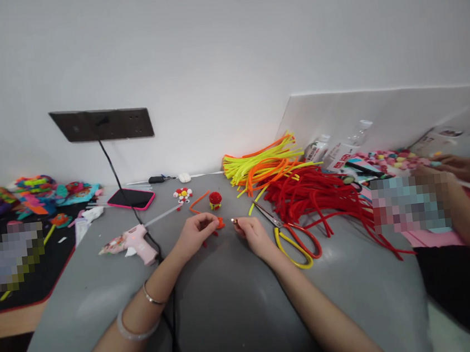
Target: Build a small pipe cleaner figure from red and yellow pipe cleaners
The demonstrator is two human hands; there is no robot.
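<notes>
Head view, grey table (232,310), white wall (221,43), wall socket strip (102,124)

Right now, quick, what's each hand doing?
Left hand: fingers pinched shut on a small orange piece.
Right hand: fingers closed on something tiny; what it is cannot be told.

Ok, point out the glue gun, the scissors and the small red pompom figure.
glue gun (135,243), head view, on its pink body.
scissors (294,242), head view, where the yellow and red handles meet.
small red pompom figure (215,199), head view, on its round red top.
</notes>
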